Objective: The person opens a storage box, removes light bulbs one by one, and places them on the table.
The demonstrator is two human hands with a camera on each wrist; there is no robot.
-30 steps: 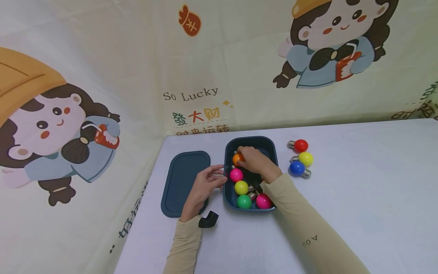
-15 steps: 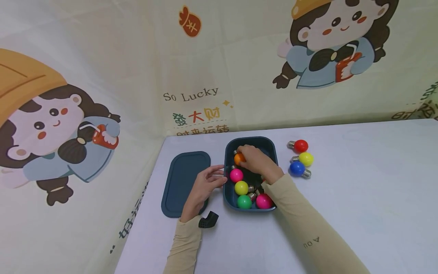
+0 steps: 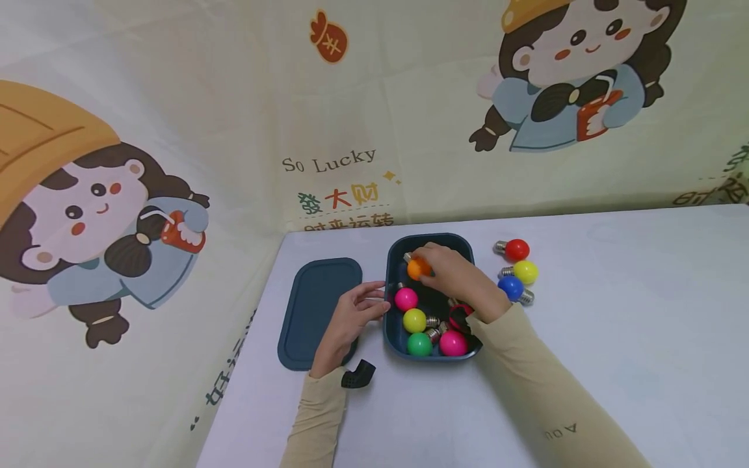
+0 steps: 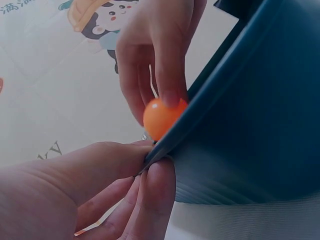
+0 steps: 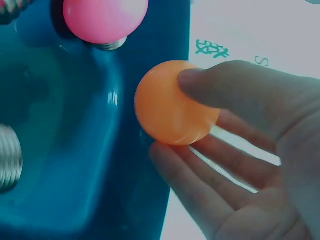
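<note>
My right hand (image 3: 455,270) pinches an orange light bulb (image 3: 417,269) between thumb and fingers, over the far left part of a dark blue bin (image 4: 250,120). The bulb's metal base points to the far left in the head view. My left hand (image 3: 354,315) grips the bin's left rim, thumb on one side and fingers on the other, as the left wrist view shows. Inside the bin lie a pink bulb (image 3: 406,299), a yellow bulb (image 3: 414,321), a green bulb (image 3: 419,344) and a second pink bulb (image 3: 453,343). My right wrist partly hides a red bulb.
Left of the bin lies a dark blue lid (image 3: 318,305), flat on the white table (image 3: 632,312). Beyond the bin's right side are a red bulb (image 3: 517,249), a yellow bulb (image 3: 526,272) and a blue bulb (image 3: 510,287). A printed cloth (image 3: 433,162) hangs behind.
My right hand has moved slightly right and away from me with the orange bulb, and its forearm has swung right, showing more of the red bulb. My left hand stays at the rim.
</note>
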